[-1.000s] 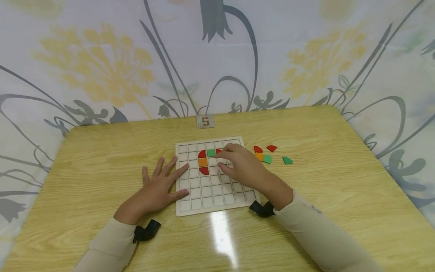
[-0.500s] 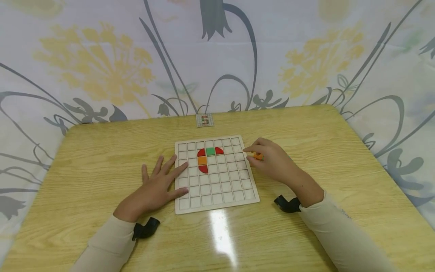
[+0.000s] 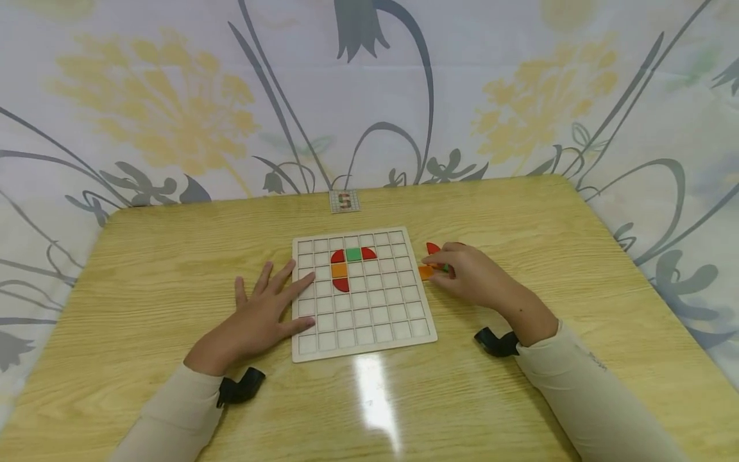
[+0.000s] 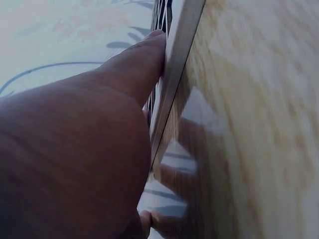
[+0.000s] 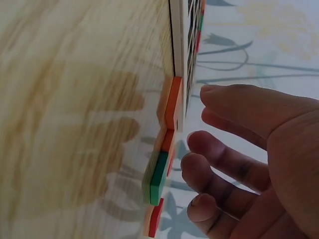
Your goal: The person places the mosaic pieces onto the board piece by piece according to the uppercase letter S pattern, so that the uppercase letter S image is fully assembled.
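My left hand (image 3: 254, 324) lies with spread fingers on the left side of the white grid board (image 3: 364, 321), thumb and fingertips on its edge. My right hand (image 3: 476, 276) hovers over loose tiles at the board's right, its fingers loosely bent. In the right wrist view, a gap shows between thumb and fingertips, with nothing held. An orange tile (image 3: 426, 273) lies against the board's right edge. Behind it, another orange tile (image 5: 168, 140), a green tile (image 5: 159, 177) and a red tile (image 5: 156, 218) stand in a row. The hand partly hides these in the head view.
On the board sit a green square (image 3: 353, 255), an orange square (image 3: 339, 270) and several red quarter-round tiles (image 3: 341, 285). A small pattern card (image 3: 344, 201) lies at the table's back edge. Patterned cloth (image 3: 369, 96) hangs behind the wooden table (image 3: 190, 256).
My right hand has left the board and gone right to the loose tiles. An orange tile now lies closer to the board's edge. My left hand stays on the board.
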{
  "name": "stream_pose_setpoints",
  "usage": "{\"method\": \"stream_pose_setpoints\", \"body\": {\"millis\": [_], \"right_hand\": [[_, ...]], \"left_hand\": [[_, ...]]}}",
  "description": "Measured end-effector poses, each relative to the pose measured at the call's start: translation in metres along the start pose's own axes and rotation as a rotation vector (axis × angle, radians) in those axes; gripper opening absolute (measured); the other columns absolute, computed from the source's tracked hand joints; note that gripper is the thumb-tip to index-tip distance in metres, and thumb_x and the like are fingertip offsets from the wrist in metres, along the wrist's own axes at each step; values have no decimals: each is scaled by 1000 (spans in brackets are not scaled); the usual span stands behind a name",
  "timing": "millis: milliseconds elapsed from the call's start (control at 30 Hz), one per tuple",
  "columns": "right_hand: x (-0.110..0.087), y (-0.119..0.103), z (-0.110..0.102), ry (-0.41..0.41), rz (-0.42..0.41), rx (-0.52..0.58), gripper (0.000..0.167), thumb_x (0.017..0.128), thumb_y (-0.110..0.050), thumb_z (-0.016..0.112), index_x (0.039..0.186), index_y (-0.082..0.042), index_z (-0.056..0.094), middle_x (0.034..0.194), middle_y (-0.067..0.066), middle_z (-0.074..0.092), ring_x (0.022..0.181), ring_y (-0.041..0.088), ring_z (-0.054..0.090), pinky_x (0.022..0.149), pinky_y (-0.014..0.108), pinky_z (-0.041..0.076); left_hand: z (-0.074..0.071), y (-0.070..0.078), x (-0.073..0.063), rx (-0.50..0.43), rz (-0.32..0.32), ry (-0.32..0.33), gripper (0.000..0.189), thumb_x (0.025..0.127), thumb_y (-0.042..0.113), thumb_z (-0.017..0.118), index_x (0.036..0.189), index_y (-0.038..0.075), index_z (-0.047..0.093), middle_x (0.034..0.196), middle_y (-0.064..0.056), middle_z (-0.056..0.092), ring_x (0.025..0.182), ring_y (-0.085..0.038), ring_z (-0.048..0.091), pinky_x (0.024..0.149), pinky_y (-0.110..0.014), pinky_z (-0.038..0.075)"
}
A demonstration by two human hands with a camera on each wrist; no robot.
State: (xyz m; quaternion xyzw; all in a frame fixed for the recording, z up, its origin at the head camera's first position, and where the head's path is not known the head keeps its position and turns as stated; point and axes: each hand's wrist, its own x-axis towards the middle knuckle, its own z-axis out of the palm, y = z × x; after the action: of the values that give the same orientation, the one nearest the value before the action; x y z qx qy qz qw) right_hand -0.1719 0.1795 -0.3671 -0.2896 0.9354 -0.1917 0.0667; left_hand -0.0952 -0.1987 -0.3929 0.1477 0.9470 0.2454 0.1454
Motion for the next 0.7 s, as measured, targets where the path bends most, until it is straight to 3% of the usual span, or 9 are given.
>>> {"method": "stream_pose_setpoints", "body": {"millis": [200, 367, 700], "right_hand": [[5, 0, 3, -45, 4, 22, 36, 92, -15, 73, 126, -5, 69, 84, -1, 65, 72, 11, 52, 69, 28, 46], [6, 0, 4, -102, 34, 33, 43, 93, -19, 72, 133, -7, 64, 69, -5, 52, 63, 9, 45, 63, 27, 41], [5, 3, 10, -127, 40, 55, 44, 95, -17, 70, 136, -4, 61, 66, -5, 49, 60, 8, 41, 61, 25, 38]], "left_hand": [[-2, -2, -1, 9, 5, 6, 78, 93, 63, 57, 159, 38, 25, 170, -6, 2, 154, -41, -15, 108, -74, -20], [-4, -2, 0, 7, 11, 3, 77, 93, 63, 57, 159, 38, 25, 170, -5, 2, 154, -41, -15, 108, -74, -21], [2, -2, 0, 2, 8, 8, 76, 94, 61, 59, 158, 38, 26, 170, -5, 2, 154, -41, -14, 108, -74, -21]]}}
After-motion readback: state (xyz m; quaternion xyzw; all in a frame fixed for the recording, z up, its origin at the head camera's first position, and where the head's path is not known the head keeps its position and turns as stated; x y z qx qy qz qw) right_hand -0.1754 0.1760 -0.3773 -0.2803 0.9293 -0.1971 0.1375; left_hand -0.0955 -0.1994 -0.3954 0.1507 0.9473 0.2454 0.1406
